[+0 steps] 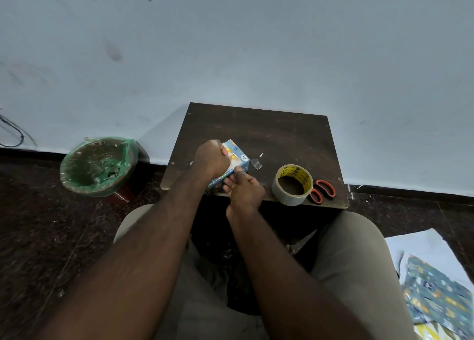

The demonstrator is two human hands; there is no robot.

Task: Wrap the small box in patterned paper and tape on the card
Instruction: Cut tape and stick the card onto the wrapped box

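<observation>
A small box (239, 158) wrapped in blue patterned paper lies on a dark wooden table (277, 134), near its front left. My left hand (211, 157) grips the box from above, fingers curled over its top. My right hand (243, 188) holds the box's near end, thumb pressed against the side and fingers underneath. A short cut piece of clear tape (256, 164) lies on the table just right of the box. No card is visible.
A roll of tape (292, 184) stands at the table's front right, with orange-handled scissors (323, 189) beside it. A bin lined with a green bag (98, 166) sits on the floor to the left. Sheets of patterned paper (436, 296) lie on the floor at right.
</observation>
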